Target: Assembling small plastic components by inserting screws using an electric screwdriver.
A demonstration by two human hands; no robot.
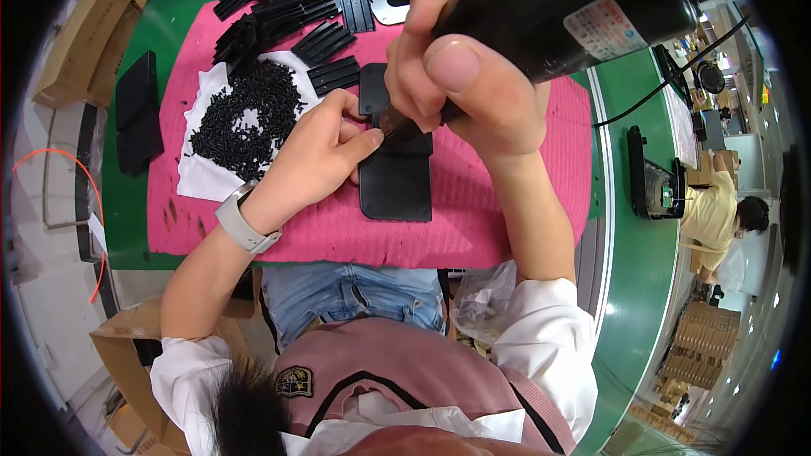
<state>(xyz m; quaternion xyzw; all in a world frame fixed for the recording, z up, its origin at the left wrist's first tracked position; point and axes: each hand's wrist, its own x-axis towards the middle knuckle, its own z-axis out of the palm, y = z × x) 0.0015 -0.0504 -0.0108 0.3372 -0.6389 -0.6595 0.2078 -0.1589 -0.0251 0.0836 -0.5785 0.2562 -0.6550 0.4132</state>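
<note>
A black electric screwdriver [507, 21] is gripped in my right hand [481, 89], its body slanting up to the right and its tip pointing down and left. The tip meets the middle of a flat black plastic part [395, 190] with rounded corners, lying on the pink mat. My left hand [317, 148] reaches in from the left, thumb and fingers closed on that part beside the screwdriver tip. Any screw under the tip is hidden. Left of this hand, a pile of small black screws [241, 131] lies on a white cloth [196, 179].
Several ribbed black brackets [317, 42] and flat plates heap up at the far side of the pink mat [490, 228]. Two black panels [138, 110] lie at the left. A cable [667, 76] runs off right, above a black tray [655, 177]. Another person [714, 211] is farther right.
</note>
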